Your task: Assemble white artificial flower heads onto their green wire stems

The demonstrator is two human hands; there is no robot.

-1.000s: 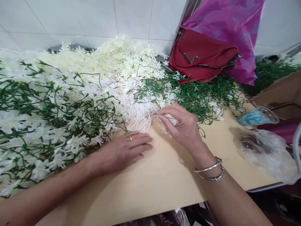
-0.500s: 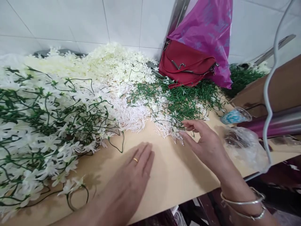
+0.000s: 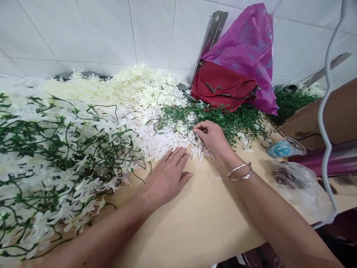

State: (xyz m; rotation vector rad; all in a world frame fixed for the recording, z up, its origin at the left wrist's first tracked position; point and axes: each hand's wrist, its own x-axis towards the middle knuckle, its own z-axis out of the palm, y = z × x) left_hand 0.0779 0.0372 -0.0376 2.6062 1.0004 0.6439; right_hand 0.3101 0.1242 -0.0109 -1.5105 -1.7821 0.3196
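My left hand (image 3: 171,173) lies palm down with its fingers stretched out, fingertips at the front edge of a pile of thin white sticks (image 3: 156,141). Over the right end of that pile, my right hand (image 3: 211,137) has thumb and fingers pinched together; what they hold, if anything, is too small to make out. Green plastic stems (image 3: 234,121) lie tangled just behind it. White artificial flowers (image 3: 64,175) on green stems are heaped at the left. A heap of loose cream flower heads (image 3: 136,83) sits behind the sticks.
At the back stand a red handbag (image 3: 223,85) and a purple plastic bag (image 3: 248,48). To the right are a cup with blue pattern (image 3: 286,148), a clear plastic bag (image 3: 304,182), a cardboard box (image 3: 329,108) and a hanging grey cable (image 3: 320,111). The table's front edge (image 3: 237,255) shows below.
Both hands have moved forward, the left up to the white sticks and the right over the pile. My right fingers have closed into a pinch. A few sticks lie apart in front.
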